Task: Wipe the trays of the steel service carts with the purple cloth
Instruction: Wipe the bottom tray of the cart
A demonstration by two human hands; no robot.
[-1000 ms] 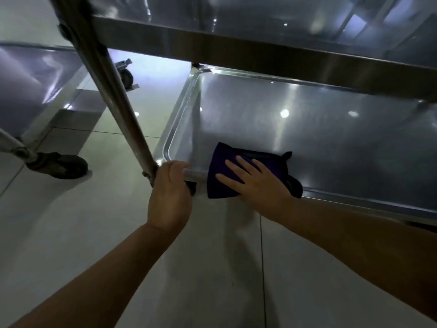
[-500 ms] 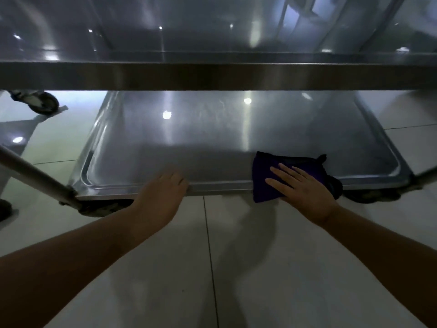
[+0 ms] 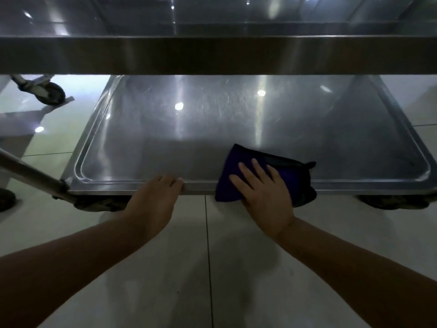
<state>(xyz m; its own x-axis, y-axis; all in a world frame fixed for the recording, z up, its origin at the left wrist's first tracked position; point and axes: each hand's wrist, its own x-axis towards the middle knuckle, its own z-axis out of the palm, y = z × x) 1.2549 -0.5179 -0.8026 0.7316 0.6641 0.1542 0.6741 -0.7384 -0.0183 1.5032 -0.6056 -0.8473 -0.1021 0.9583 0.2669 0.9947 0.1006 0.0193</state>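
Note:
The bottom tray (image 3: 165, 143) of a steel service cart lies low over the floor, shiny and scratched. A folded purple cloth (image 3: 236, 171) hangs over the tray's near rim, right of centre. My right hand (image 3: 264, 188) lies flat on the cloth with fingers spread, pressing it onto the rim. My left hand (image 3: 158, 195) rests on the near rim left of the cloth, fingers curled over the edge. The cart's upper tray (image 3: 212, 55) spans the top of the view and hides the far part of the bottom tray.
A steel cart leg (image 3: 30, 174) slants in from the left to the tray's near left corner. Dark castors (image 3: 99, 204) sit under both near corners. Another cart's castor (image 3: 49, 93) stands on the pale tiled floor (image 3: 212, 268) at the far left.
My right hand slid the cloth to the right along the near rim. My left hand let go of the cart leg and came to rest on the rim. The view swung right.

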